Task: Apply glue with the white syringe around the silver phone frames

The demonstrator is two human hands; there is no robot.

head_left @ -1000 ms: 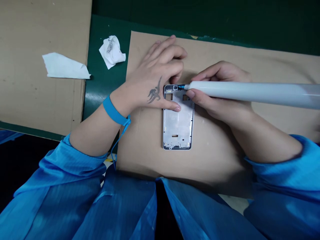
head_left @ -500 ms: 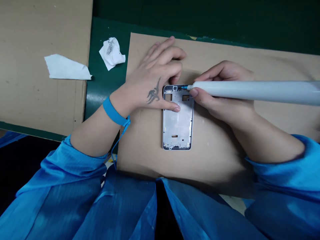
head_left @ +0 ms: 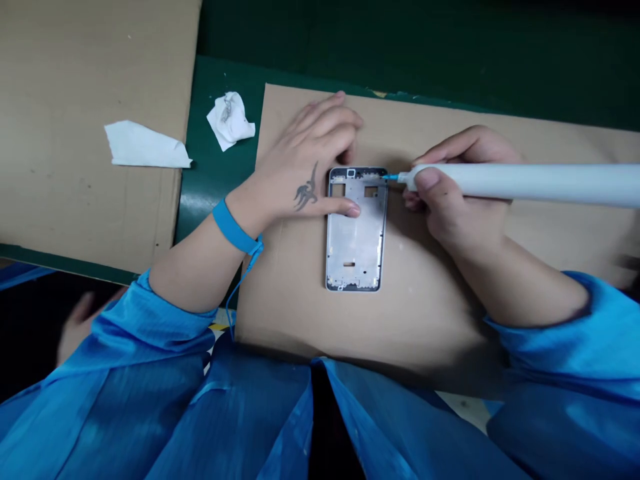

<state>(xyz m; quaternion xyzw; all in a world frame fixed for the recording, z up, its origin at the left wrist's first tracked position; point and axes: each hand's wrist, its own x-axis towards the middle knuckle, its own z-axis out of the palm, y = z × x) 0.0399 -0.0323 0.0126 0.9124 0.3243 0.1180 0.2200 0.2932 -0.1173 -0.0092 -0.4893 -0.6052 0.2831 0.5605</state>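
Cardboard sheet [head_left: 425, 333] on the green desk [head_left: 225, 70] bears a metal phone frame [head_left: 356, 247], pressed under the left hand's [head_left: 300, 167] spread fingers, while the right hand's [head_left: 460, 207] fingers pinch a white dispensing syringe [head_left: 530, 185].

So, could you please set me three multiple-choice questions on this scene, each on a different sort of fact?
1. Where is the blue tip of the white dispensing syringe in the right hand?
A) At the bottom edge of the frame
B) At the top right edge of the metal phone frame
C) At the centre of the frame

2. What colour is the wrist strap?
A) Red
B) Black
C) Blue

3. How does the frame lie?
A) Flat on the cardboard sheet, a finger of the left hand on it
B) Upright in the right hand
C) Propped against the syringe

Answers: 1 B, the tip sits by that edge; 2 C, the strap shows blue; 3 A, the frame lies flat beneath that finger.
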